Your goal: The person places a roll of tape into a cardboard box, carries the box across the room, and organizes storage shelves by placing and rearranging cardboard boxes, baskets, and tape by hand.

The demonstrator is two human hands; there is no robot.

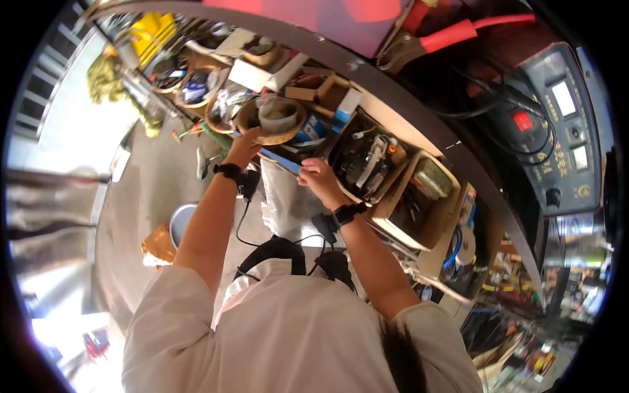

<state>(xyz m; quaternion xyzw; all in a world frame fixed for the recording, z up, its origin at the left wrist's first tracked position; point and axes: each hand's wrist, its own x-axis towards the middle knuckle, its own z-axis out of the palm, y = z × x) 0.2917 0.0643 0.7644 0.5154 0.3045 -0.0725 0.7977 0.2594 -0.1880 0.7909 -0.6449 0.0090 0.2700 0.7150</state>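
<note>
- The left hand reaches the near left edge of a round basket, its fingertips hard to make out against the rim; whether they grip it or only touch it, one cannot tell
- The right hand has its fingers loosely bent, and the palm is turned out of sight; whether anything is pinched there, one cannot tell
- A round tub sits inside the basket, its contents too blurred to name
- A grey bucket is partly covered by the left forearm
- A grey device with a red switch stands at the far right, its small print unreadable and loops of black cable crossing it
- The basket lies just beyond the left hand, and ahead and to the left of the right hand
- A blue strip runs between the two hands, below the basket, its right end beside the right fingers
- A box of mixed parts stands just right of the right hand, with an open carton beside it
</note>
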